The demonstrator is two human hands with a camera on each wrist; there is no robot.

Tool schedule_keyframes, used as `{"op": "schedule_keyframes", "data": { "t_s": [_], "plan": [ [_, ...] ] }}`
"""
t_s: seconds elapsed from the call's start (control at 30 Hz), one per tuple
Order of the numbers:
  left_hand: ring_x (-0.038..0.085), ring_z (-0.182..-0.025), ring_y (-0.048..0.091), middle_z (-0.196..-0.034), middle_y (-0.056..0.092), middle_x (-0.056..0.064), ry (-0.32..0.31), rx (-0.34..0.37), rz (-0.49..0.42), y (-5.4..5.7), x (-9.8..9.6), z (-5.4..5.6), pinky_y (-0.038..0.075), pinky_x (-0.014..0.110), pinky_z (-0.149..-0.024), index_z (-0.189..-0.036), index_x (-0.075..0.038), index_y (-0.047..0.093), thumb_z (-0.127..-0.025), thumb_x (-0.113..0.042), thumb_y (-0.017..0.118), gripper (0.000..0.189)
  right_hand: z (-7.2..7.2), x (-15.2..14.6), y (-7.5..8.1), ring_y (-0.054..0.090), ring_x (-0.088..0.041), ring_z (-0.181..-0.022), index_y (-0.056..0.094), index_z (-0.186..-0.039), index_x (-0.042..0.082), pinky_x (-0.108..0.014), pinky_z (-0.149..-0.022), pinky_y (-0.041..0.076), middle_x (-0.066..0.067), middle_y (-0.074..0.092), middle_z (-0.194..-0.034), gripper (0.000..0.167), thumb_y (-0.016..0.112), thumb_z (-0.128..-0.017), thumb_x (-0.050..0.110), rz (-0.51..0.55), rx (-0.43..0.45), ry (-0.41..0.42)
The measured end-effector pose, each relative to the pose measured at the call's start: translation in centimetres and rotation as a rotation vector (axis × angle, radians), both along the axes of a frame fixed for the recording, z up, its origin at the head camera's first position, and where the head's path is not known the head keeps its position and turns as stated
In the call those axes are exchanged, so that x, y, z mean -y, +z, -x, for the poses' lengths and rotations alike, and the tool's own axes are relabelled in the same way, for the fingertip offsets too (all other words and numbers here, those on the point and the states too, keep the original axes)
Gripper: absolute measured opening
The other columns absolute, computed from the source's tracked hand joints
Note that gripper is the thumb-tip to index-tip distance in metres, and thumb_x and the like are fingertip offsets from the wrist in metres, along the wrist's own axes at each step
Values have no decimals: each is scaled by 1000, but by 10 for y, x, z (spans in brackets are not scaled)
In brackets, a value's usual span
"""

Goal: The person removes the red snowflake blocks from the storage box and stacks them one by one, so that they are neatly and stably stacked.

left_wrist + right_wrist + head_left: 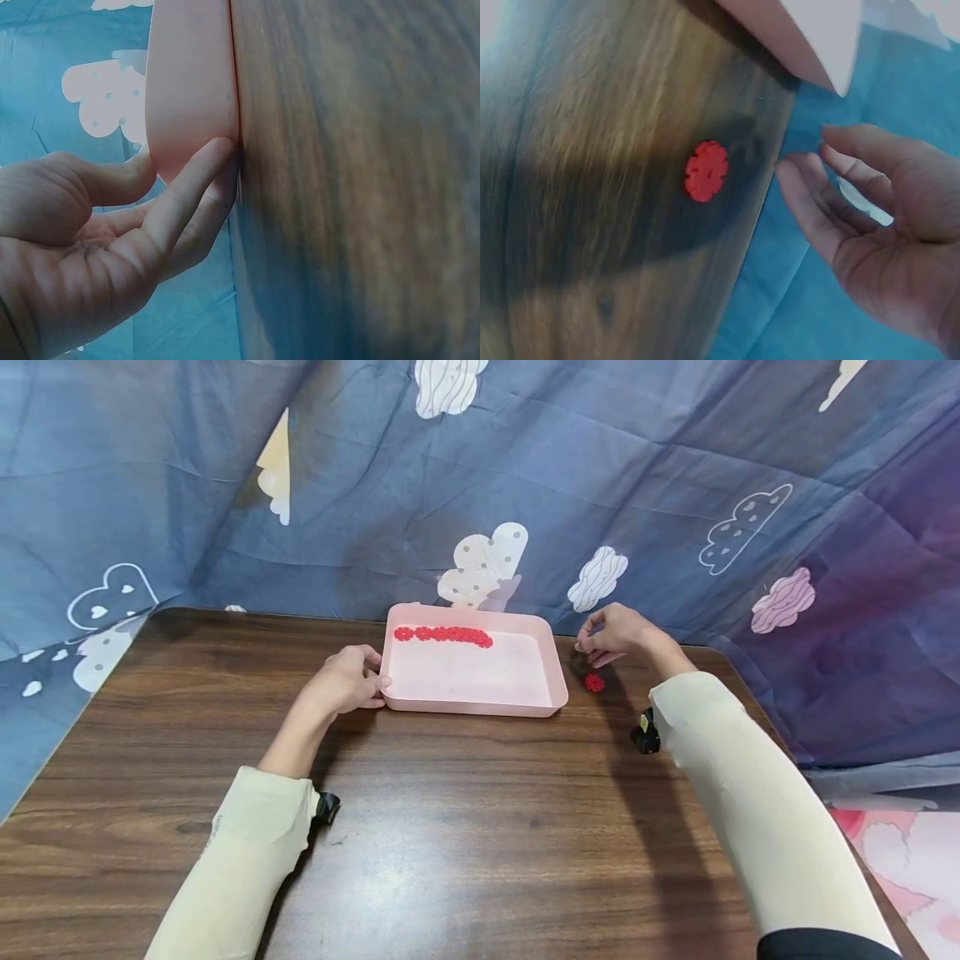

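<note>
A shallow pink tray [472,707] stands on the table, with a row of red notched discs [442,634] along its far side, several overlapping at the right end. My left hand [347,681] holds the tray's left end, thumb at the rim and fingers against the outer wall, as the left wrist view also shows. To the right of the tray, one red notched disc [594,682] lies flat on the wood. Just beyond that disc, my right hand [613,633] hovers with loosely bent fingers. In the right wrist view a gap shows between its thumb and fingertips, with nothing in it.
The brown wooden table [450,793] spreads out in front of the tray. Behind its far edge hangs a blue curtain [337,510] with cloud patterns. Pink and white patterned fabric [915,860] shows beyond the table's right edge.
</note>
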State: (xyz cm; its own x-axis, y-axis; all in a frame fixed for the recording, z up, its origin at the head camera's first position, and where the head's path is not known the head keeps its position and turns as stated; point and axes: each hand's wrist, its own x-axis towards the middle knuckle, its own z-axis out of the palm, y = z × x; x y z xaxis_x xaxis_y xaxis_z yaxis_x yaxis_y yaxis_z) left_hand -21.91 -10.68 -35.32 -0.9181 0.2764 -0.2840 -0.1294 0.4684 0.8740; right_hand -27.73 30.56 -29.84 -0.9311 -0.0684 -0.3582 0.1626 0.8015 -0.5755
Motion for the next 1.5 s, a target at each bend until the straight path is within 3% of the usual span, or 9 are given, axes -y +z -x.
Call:
{"op": "schedule_keyframes", "data": {
  "t_s": [0.2, 0.57, 0.9, 1.1, 1.27, 1.5],
  "plan": [
    [22, -92, 70, -112, 63, 25, 1, 1, 13, -1, 4, 1, 71, 34, -91, -141, 16, 51, -107, 3, 58, 38, 11, 28, 0, 73, -12, -69, 69, -108, -5, -38, -77, 73, -11, 75, -79, 17, 71, -101, 11, -90, -80, 67],
    [22, -91, 70, -113, 66, 27, 17, 0, 2, -3, -1, 2, 71, 36, -91, -140, 15, 52, -106, 3, 60, 36, 25, 72, 0, 70, -10, -67, 70, -110, -9, -28, -69, 70, -7, 73, -75, 17, 70, -100, 5, -52, -29, 78],
    [19, -83, 68, -112, 69, 27, 27, -1, 12, -5, -6, 5, 71, 36, -89, -138, 13, 53, -106, 2, 61, 35, 44, 100, -4, 72, -11, -66, 72, -105, -1, -32, -74, 72, -7, 75, -78, 13, 76, -98, 9, -136, 3, 106],
    [20, -84, 69, -110, 70, 25, 35, 8, 21, -4, -6, 6, 71, 35, -88, -138, 12, 54, -106, 0, 62, 34, 47, 120, -7, 69, -12, -70, 73, -115, -2, -32, -78, 72, -9, 73, -84, 18, 73, -100, 8, -131, 26, 156],
    [18, -81, 68, -107, 71, 23, 38, 14, 23, -5, -4, 7, 71, 34, -86, -137, 11, 55, -106, 1, 62, 34, 50, 134, -15, 71, -16, -79, 74, -124, 0, -34, -86, 71, -12, 76, -95, 25, 73, -101, 10, -205, 37, 189],
    [17, -78, 68, -104, 70, 22, 49, 12, 28, -5, 1, 8, 71, 30, -83, -137, 11, 55, -107, 0, 62, 33, 55, 140, -27, 71, -14, -69, 74, -101, 3, -30, -74, 71, -7, 72, -79, 14, 82, -96, 14, -247, -41, 206]
  ]
}}
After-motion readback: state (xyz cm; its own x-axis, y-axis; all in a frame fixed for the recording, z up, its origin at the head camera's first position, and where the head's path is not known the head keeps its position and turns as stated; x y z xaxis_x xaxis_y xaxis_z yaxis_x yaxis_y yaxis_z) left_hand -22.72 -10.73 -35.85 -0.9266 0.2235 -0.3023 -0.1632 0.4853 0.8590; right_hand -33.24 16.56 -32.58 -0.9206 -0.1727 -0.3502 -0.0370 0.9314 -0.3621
